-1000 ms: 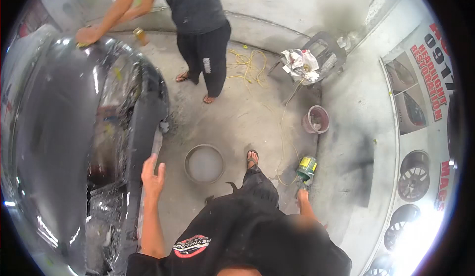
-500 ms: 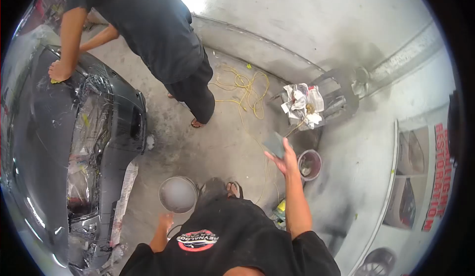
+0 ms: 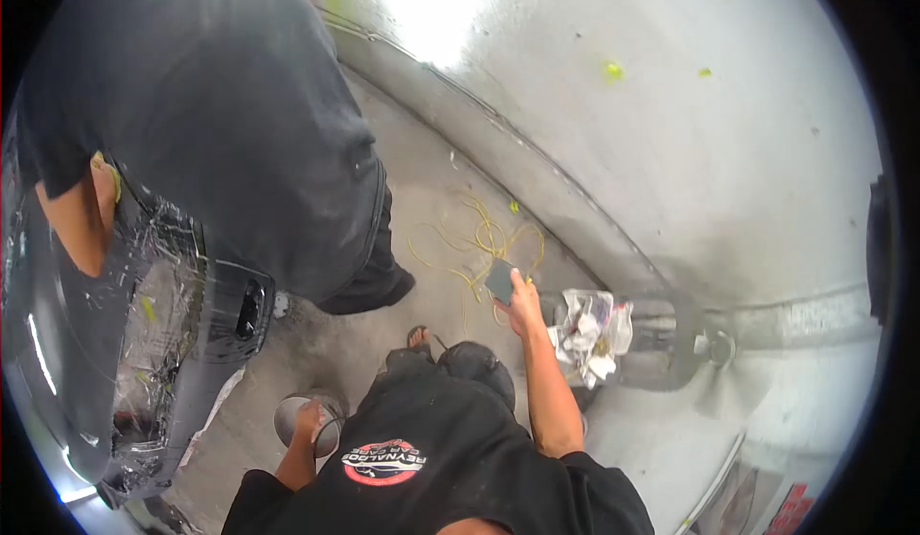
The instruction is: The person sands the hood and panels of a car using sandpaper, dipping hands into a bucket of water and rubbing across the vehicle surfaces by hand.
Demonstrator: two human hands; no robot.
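Note:
My right hand [image 3: 520, 303] is closed on a dark grey-green rectangular sheet [image 3: 499, 280] that looks like sandpaper, thumb on its near edge. The sheet points away from me, over the floor. Low at the left, my left hand [image 3: 309, 418] is above a round bucket [image 3: 286, 427]. Its fingers look curled around the bucket's handle, though the grip is small and partly hidden. Left of me stands a dark car body [image 3: 72, 276], with plastic-and-paper masking [image 3: 158, 329] over its opening. A co-worker [image 3: 220, 132] in dark clothes leans over it, holding something yellowish.
A yellow cord [image 3: 491, 243] lies looped on the concrete floor ahead. To the right, newspaper and crumpled paper [image 3: 586, 329] rest on a dark stand beside a fan [image 3: 719, 346]. A pale wall [image 3: 613, 142] runs along the right. The co-worker's legs stand close at front left.
My view has shifted forward, bringing the co-worker and the stand closer. My left hand now appears over the bucket instead of beside it. The sheet remains in my right hand.

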